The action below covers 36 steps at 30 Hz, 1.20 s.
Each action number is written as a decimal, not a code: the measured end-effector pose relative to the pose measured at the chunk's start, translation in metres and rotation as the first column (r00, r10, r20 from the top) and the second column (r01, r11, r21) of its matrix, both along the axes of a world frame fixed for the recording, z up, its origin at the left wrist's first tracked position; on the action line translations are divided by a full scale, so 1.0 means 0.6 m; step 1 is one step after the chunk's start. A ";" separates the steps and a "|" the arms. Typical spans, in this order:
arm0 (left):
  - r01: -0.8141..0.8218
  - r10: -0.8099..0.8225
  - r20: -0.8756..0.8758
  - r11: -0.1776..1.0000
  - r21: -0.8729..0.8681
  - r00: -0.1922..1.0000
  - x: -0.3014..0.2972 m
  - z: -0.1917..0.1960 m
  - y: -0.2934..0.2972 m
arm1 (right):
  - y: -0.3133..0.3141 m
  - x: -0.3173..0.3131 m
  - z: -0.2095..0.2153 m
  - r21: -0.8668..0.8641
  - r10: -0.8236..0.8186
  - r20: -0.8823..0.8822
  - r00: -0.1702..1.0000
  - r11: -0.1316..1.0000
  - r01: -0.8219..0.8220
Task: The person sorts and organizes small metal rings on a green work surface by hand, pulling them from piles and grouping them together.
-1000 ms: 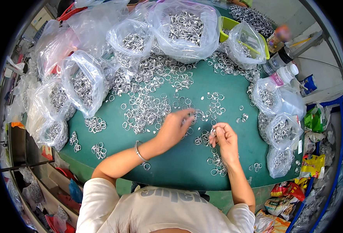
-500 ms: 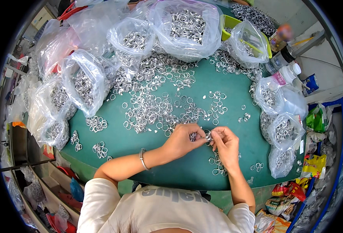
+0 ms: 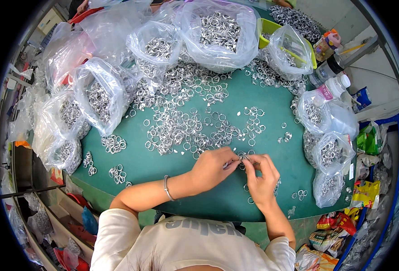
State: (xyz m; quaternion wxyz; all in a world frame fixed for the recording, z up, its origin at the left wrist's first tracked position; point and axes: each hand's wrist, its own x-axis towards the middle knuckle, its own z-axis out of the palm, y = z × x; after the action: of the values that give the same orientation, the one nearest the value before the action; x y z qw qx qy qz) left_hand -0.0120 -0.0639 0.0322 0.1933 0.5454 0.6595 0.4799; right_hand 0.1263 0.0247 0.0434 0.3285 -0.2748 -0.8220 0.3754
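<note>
My left hand (image 3: pixel 211 169) is closed around several silver rings, part of which show between its fingers. Opposite it, my right hand (image 3: pixel 260 177) pinches a silver ring (image 3: pixel 243 157) between thumb and fingers, right at the left hand's fingertips. Both hands are held over the green table (image 3: pixel 163 205). Just beyond them spreads a loose pile of silver rings (image 3: pixel 174 128). More rings (image 3: pixel 251 200) lie partly hidden under and beside my right hand.
Clear plastic bags of rings line the far side (image 3: pixel 220 31), the left (image 3: pixel 98 101) and the right (image 3: pixel 330 153). A yellow-green basket (image 3: pixel 266 26) and bottles (image 3: pixel 335 86) stand at the far right. Small ring clusters (image 3: pixel 113 143) lie on the left. At the far left edge another person's hand (image 3: pixel 82 6) shows.
My left hand has turned so that its back faces up more, with fewer rings showing. My right hand has shifted slightly down, its fingers more curled around the ring.
</note>
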 end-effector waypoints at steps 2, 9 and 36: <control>-0.010 0.016 0.153 0.999 -0.039 0.988 -0.003 0.007 0.000 | -0.004 0.002 0.000 -0.198 -0.009 -0.073 0.997 0.980 -0.006; -0.075 0.082 0.270 0.997 -0.036 0.959 0.005 0.015 -0.005 | -0.013 0.007 -0.012 -0.005 0.028 -0.137 0.990 1.000 -0.029; 0.446 0.219 0.904 0.812 -0.377 0.367 -0.020 -0.001 -0.017 | -0.002 0.030 -0.019 -0.425 0.108 -0.006 0.994 0.900 -0.100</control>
State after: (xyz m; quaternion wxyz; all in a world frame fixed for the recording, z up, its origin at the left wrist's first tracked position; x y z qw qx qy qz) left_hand -0.0241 -0.0738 0.0318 0.7146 0.1439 0.5036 0.4637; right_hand 0.1444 0.0238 0.0321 0.2331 -0.2988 -0.7371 0.5596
